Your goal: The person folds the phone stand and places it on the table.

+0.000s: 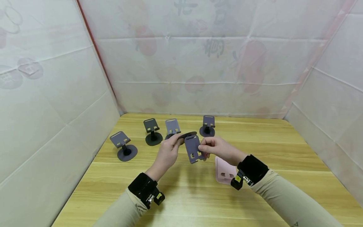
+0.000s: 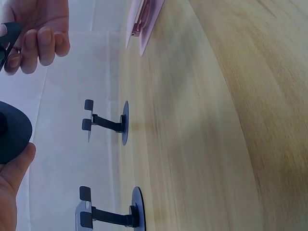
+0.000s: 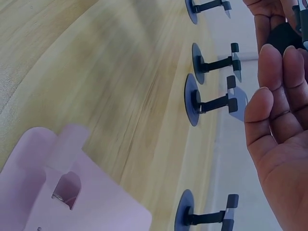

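Above the wooden table [image 1: 175, 195] both hands hold one dark grey phone stand [image 1: 193, 148]. My left hand [image 1: 176, 141] grips its round base [image 1: 187, 135], seen as a dark disc [image 2: 12, 132] in the left wrist view. My right hand [image 1: 203, 150] pinches the edge of the stand's plate, which hangs tilted downward. In the right wrist view that hand's fingers [image 3: 276, 110] curl toward the dark stand part [image 3: 285, 36]. A pink phone stand [image 1: 224, 171] lies flat on the table just under the right wrist, and fills the lower left of the right wrist view as pink plastic [image 3: 72, 192].
Several dark grey stands stand upright at the back: one far left [image 1: 123, 146], two in the middle [image 1: 153, 130] [image 1: 172, 127], one to the right [image 1: 208, 126]. White sheeted walls [image 1: 56, 94] close in the left, back and right sides.
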